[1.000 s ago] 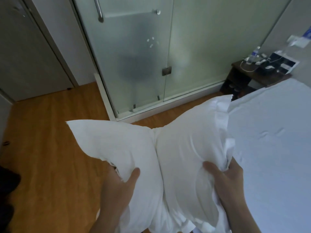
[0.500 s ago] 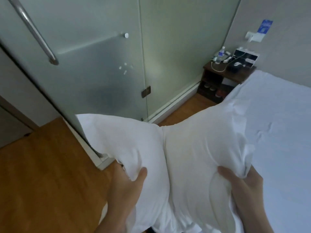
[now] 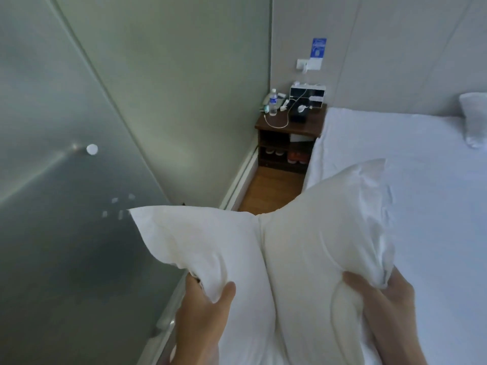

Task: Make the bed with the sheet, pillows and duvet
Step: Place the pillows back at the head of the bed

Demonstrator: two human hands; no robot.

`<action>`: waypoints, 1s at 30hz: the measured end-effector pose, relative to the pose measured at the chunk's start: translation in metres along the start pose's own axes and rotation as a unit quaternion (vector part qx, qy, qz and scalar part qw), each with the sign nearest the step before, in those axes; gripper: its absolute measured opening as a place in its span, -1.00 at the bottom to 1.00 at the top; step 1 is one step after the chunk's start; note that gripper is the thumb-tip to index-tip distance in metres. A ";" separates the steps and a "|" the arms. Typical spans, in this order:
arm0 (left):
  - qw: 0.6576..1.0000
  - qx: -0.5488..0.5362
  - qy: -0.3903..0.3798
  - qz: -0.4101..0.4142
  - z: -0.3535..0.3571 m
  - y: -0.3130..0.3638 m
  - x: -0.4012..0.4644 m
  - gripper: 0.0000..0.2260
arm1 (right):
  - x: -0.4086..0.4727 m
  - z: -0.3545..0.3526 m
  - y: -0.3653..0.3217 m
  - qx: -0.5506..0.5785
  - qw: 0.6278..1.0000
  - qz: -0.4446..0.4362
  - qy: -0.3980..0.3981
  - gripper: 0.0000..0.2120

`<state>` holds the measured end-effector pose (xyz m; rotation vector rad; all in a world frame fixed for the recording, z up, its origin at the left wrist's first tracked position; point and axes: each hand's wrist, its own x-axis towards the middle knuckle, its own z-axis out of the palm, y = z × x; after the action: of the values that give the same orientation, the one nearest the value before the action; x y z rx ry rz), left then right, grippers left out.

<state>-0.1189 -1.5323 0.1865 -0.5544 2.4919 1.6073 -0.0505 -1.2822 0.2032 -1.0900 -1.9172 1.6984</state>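
Both hands grip one plump white fabric pillow (image 3: 284, 246) held up in the air beside the bed — the left hand (image 3: 203, 309) is clamped on its lower left part with the thumb pressed into the cloth, and the right hand (image 3: 379, 296) is closed on its lower right corner. To the right lies the bed's smooth white sheet (image 3: 427, 206), with a second white pillow (image 3: 474, 119) at its far right end. A dark wooden bedside surface (image 3: 290, 122) carrying a clear plastic water bottle (image 3: 273, 102) stands at the bed's head, next to a frosted glass partition (image 3: 79, 154).
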 end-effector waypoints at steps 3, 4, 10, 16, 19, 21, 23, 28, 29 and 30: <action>0.998 0.021 -0.052 0.022 0.014 0.034 0.049 -0.49 | 0.023 0.016 -0.019 0.015 0.999 0.011 0.044 -0.76; 0.997 0.028 -0.066 0.030 0.020 0.045 0.065 -0.50 | 0.031 0.019 -0.026 0.024 0.998 0.014 0.062 -0.76; 0.984 0.029 -0.166 0.062 0.083 0.110 0.163 -0.63 | 0.091 0.046 -0.049 0.034 0.983 0.031 0.175 -0.80; 0.969 0.032 -0.234 0.070 0.161 0.163 0.279 -0.68 | 0.181 0.106 -0.077 0.028 0.964 0.053 0.260 -0.73; 0.963 0.049 -0.259 0.059 0.194 0.195 0.341 -0.55 | 0.241 0.143 -0.104 0.026 0.962 0.062 0.266 -0.74; 0.963 0.056 -0.254 0.063 0.213 0.222 0.381 -0.57 | 0.278 0.163 -0.122 0.034 0.960 0.064 0.270 -0.74; 0.962 0.065 -0.249 0.085 0.233 0.246 0.416 -0.57 | 0.308 0.180 -0.136 0.045 0.958 0.061 0.277 -0.73; 0.941 0.093 -0.297 0.131 0.299 0.303 0.477 -0.56 | 0.376 0.194 -0.144 0.069 0.929 0.102 0.349 -0.72; 0.936 0.095 -0.309 0.139 0.316 0.314 0.486 -0.58 | 0.392 0.194 -0.144 0.072 0.920 0.109 0.369 -0.70; 0.931 0.096 -0.324 0.139 0.336 0.322 0.497 -0.59 | 0.409 0.193 -0.143 0.074 0.913 0.115 0.385 -0.67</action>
<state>-0.7287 -1.2292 0.1703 0.3282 2.2212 1.3043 -0.4916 -1.1093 0.2069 -1.6526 -1.1755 1.1986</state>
